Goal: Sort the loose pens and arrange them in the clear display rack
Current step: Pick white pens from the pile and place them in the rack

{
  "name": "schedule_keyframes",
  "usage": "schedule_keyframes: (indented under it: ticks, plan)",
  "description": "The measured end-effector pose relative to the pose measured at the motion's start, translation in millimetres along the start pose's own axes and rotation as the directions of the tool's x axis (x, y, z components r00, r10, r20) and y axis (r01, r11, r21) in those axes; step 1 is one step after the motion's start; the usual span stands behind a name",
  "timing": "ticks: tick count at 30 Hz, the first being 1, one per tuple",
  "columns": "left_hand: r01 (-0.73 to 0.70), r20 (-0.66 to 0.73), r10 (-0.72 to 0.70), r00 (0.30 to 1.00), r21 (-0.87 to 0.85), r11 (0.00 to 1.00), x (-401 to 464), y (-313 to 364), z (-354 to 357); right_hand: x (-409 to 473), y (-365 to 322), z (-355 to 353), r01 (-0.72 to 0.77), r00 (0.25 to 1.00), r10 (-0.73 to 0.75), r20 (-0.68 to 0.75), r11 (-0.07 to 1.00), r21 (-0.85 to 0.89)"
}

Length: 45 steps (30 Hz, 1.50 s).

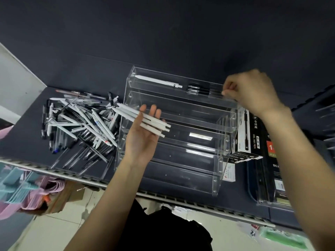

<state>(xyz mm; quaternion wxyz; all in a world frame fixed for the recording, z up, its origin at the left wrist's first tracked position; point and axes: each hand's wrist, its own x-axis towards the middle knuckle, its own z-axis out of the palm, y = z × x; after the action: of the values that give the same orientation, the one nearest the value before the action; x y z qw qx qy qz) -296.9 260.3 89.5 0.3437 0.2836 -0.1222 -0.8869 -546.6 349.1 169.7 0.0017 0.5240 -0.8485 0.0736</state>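
While our left hand [143,136] cradles white pens [145,119] loosely, they may roll off; our right hand [252,89] pinches the rack's [181,160] rim.

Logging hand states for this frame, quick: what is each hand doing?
Left hand: open, palm up, carrying white pens.
Right hand: pinches the clear rack top edge.

Your left grip [143,136] & right grip [253,91] are bare, no gloves, rings or watch. Both forearms bare, no sleeves in view. Black garment [163,230] below, prob. your top or trousers.
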Motion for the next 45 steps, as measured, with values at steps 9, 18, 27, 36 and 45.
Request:
schedule_keyframes:
  ticks: [9, 18, 27, 36, 45]
  plan:
    - [-0.064, 0.076, 0.066, 0.995, -0.024, 0.998, -8, 2, 3, -43, -126, 57, 0.189, 0.98, -0.199, -0.024, 0.873, 0.449]
    - [-0.115, 0.069, 0.107, 0.992, 0.133, 0.984, -8, 19, -16, -3, -102, 41, 0.169, 0.981, -0.096, -0.171, 0.852, 0.495]
    - [-0.105, 0.083, 0.098, 0.992, 0.074, 0.992, -1, 41, -38, 63, -93, 36, 0.056, 0.996, -0.07, 0.055, 0.974, 0.219]
    - [-0.095, 0.078, 0.087, 0.993, 0.092, 0.991, -1, 51, -32, 77, -114, 36, 0.166, 0.984, -0.147, 0.102, 0.963, -0.213]
    - [-0.094, 0.118, 0.062, 0.991, 0.29, 0.952, -9, 57, -29, -13, -166, 40, 0.198, 0.98, -0.187, -0.072, 0.851, 0.486]
